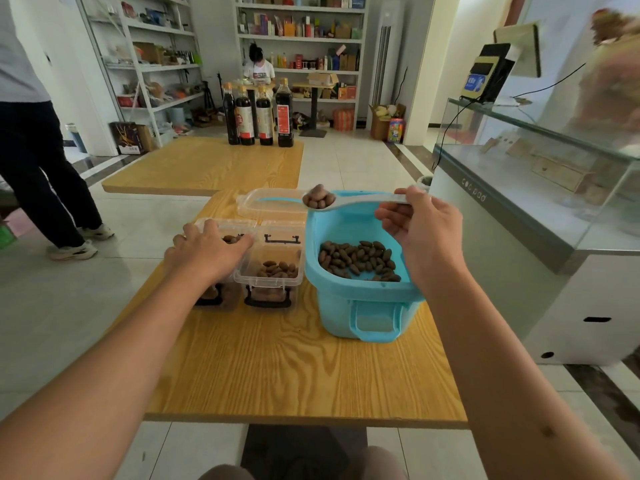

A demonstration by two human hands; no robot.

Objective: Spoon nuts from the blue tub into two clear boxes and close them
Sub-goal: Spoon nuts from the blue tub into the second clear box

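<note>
Spoon [346, 202]: pinched at the handle by right hand [420, 230], held level above the far rim of blue tub [363, 306]; bowl heaped with nuts [316, 199], one riding on top.
Left hand [207, 251]: fingers spread flat over left clear box [221, 268], resting on its top, gripping nothing; contents mostly hidden beneath.
Right clear box [270, 271]: open, touching the tub's left wall, shallow layer of nuts inside.
Lid [273, 202]: loose, lying on the far side behind both boxes.
Tub contents: thin scatter of nuts [360, 259] on the bottom.
Spill risk: top nut likely to roll off during the leftward carry, from any tilt of the overfilled bowl; probable landing on lid or table, not in a box.
Blocked-box risk: left box covered by the palm, so no clear drop there.
Shove risk: light boxes could slide if bumped by spoon or wrist.
Surface: wooden table [294, 368], grained, light yellow.
Room: tiled floor; second table far with dark bottles [259, 116]; shelving on far wall; glass counter [540, 188] right; standing person [38, 150] left, seated person far.
</note>
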